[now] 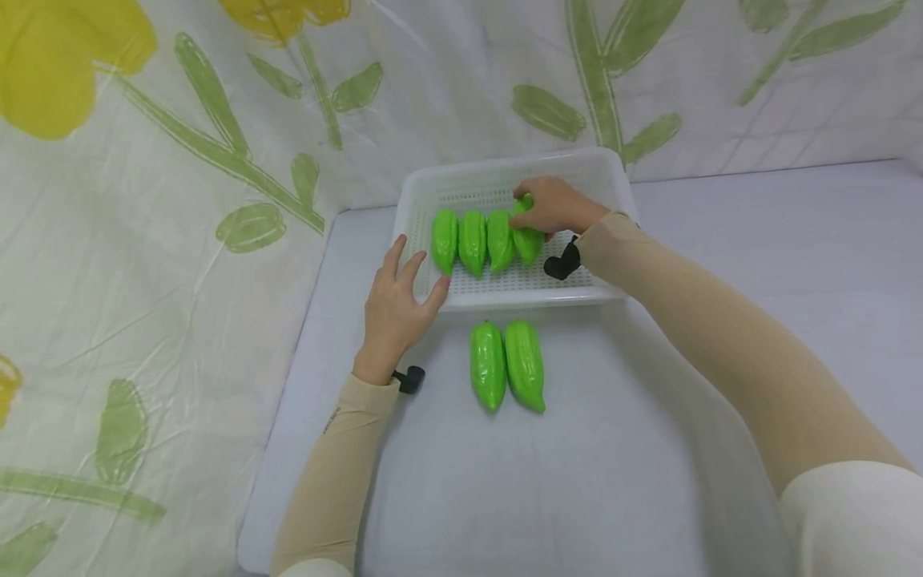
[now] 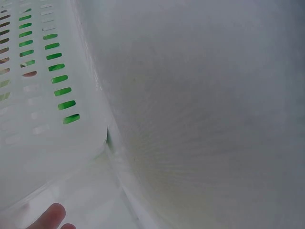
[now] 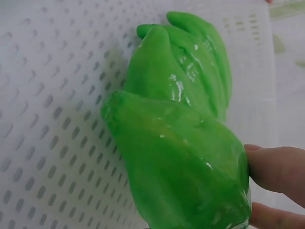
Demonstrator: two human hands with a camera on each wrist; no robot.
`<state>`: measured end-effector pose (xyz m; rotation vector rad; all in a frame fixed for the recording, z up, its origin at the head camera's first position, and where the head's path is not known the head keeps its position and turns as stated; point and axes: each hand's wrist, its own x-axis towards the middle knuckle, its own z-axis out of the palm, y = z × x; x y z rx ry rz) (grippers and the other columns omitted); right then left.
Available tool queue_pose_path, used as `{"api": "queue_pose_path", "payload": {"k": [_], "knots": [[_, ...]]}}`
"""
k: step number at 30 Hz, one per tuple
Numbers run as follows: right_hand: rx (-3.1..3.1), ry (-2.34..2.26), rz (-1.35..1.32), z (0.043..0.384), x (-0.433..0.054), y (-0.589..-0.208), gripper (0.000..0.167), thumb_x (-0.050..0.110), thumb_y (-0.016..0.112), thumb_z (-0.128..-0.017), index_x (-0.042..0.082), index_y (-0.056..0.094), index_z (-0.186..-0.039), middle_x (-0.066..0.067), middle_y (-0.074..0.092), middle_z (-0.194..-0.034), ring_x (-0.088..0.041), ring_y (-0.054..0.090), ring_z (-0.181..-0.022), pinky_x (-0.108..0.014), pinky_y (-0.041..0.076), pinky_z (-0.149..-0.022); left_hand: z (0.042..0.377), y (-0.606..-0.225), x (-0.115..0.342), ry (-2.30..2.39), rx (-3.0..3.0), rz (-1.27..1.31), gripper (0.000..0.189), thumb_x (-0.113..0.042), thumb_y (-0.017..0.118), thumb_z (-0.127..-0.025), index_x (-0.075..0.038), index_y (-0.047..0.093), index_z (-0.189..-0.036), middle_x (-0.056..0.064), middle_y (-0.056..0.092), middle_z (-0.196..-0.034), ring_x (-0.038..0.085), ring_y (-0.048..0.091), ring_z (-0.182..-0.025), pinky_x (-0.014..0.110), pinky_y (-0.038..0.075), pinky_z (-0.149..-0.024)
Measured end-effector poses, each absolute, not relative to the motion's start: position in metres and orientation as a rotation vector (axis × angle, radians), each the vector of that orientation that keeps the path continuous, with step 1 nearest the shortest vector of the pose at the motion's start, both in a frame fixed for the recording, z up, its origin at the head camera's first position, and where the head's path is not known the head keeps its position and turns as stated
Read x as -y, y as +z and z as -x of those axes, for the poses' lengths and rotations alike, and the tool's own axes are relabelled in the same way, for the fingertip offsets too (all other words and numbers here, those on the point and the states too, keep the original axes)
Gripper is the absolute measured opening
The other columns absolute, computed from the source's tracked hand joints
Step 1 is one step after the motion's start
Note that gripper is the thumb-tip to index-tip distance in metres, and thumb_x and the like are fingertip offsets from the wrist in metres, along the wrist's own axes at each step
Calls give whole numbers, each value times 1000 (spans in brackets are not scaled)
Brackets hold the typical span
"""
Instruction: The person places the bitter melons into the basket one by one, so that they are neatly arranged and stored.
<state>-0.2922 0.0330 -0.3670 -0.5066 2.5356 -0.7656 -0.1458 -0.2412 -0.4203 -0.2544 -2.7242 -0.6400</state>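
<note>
My right hand [image 1: 554, 205] grips a glossy green pepper [image 1: 529, 240] inside the white basket, its thumb and fingers around the upper part. In the right wrist view that pepper [image 3: 178, 162] fills the foreground, its tapered end over the perforated basket floor. Three more green peppers [image 1: 472, 242] lie side by side to its left in the basket. At the basket's front left corner is my left hand [image 1: 397, 308], fingers spread, the thumb tip right at the rim. The left wrist view shows only fingertips [image 2: 51, 215] beside the basket wall.
The white perforated basket [image 1: 534, 297] stands at the back of the table [image 1: 577, 481], against a flower-printed curtain [image 1: 447, 88]. Two more green peppers, a left one [image 1: 488, 369] and a right one [image 1: 524, 365], lie on the table in front of the basket.
</note>
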Motion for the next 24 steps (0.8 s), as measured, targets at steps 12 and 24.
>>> {"api": "queue_pose_path", "payload": {"k": [12, 24], "knots": [[-2546, -657, 493, 302, -34, -380, 69, 32, 64, -102, 0, 38, -157, -26, 37, -162, -22, 70, -77, -33, 63, -71, 148, -424, 243, -625, 2717, 255, 68, -55, 56, -97, -3, 62, -141, 16, 37, -166, 45, 59, -126, 59, 56, -88], [-2550, -615, 483, 305, -27, -391, 68, 30, 63, -101, -2, 39, -156, -26, 40, -159, -26, 68, -88, -32, 63, -71, 148, -425, 242, -628, 2706, 259, 68, -54, 57, -97, -2, 63, -140, 17, 37, -165, 46, 59, -126, 59, 56, -90]]}}
